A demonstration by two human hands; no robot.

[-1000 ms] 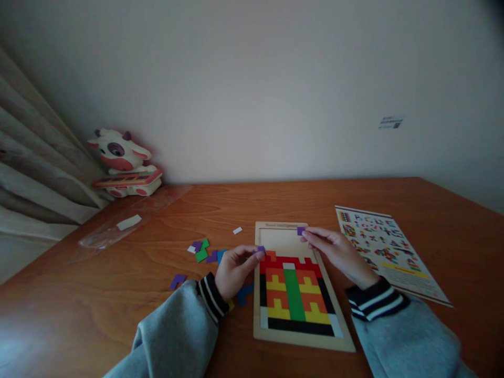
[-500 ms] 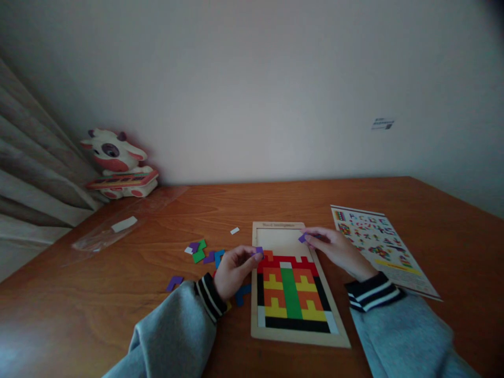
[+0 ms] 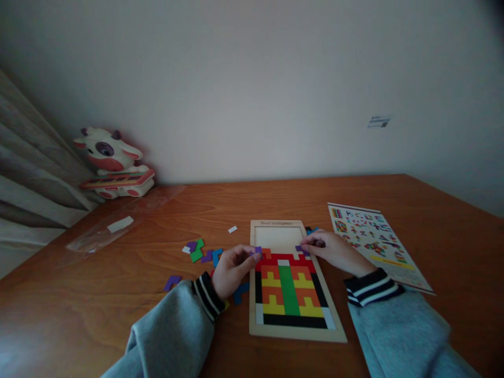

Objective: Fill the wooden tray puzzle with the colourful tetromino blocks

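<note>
A wooden puzzle board [image 3: 258, 332] lies in front of me, its lower part filled with red, orange, yellow, green, black and white pieces; bare wood shows at its top. My left hand [image 3: 233, 270] pinches a purple puzzle piece [image 3: 258, 250] at the board's left edge, beside an orange piece [image 3: 266, 253]. At the right edge, my right hand [image 3: 328, 249] is closed on another purple puzzle piece [image 3: 299, 249], held by the red row. My fingers cover part of both purple pieces.
Loose puzzle pieces in purple, green [image 3: 196, 255], blue and white lie left of the board. A printed pattern sheet [image 3: 380, 247] lies to the right. Blue and black pieces [image 3: 311, 230] sit beyond my right hand. Clear plastic wrap [image 3: 90, 236] and a cow toy [image 3: 116, 163] are at the back left.
My right hand has moved down with its purple piece, to the red row at the board's right edge. The left hand holds its place. The view has shifted slightly.
</note>
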